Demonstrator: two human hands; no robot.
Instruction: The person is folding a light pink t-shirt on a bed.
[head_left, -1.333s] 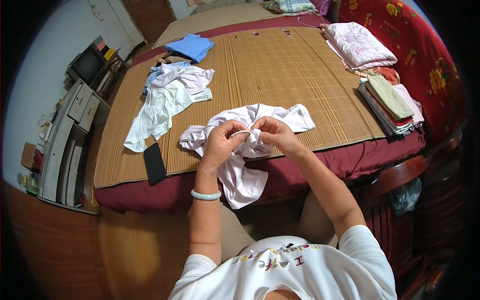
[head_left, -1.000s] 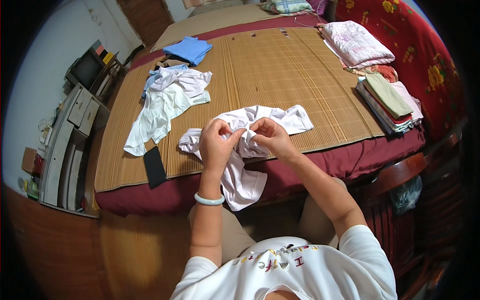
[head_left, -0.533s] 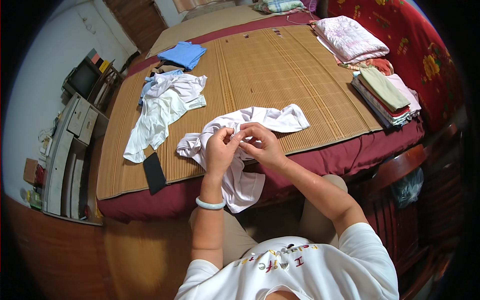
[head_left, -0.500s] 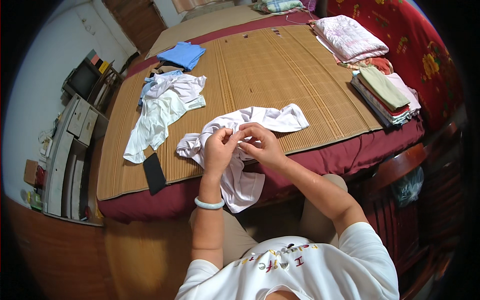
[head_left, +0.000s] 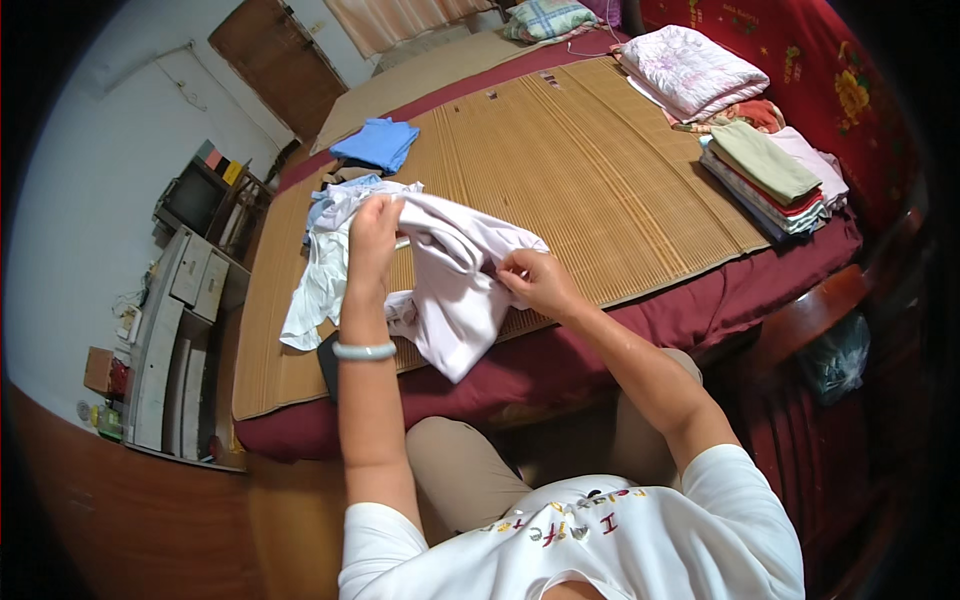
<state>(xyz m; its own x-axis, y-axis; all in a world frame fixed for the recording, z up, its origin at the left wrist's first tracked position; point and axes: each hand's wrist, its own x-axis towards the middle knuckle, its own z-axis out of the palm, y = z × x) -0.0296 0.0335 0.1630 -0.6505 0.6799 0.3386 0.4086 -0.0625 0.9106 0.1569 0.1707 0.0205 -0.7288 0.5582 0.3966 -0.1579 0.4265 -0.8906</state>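
A grey drawer unit (head_left: 172,335) and a boxy television (head_left: 195,195) line the wall at left. On the bed's woven bamboo mat (head_left: 600,170), a crumpled white garment (head_left: 320,285) lies near the left edge, with a black flat object (head_left: 328,366) just in front, partly hidden by a forearm. A pale bangle (head_left: 365,351) rings the left wrist; the left hand (head_left: 373,235) is closed, pinching the raised upper corner of a pale pinkish-white garment (head_left: 455,300). Blue folded cloth (head_left: 378,143) sits beyond. The pinkish-white garment hangs in loose folds between the two hands, its low tip over the bed's dark red bedding (head_left: 680,297). The right hand (head_left: 540,283), fingers drawn together, grips its right side. At far right rest a folded quilted pink cover (head_left: 695,75) and a neat stack of folded clothes (head_left: 765,165), a green piece on top.
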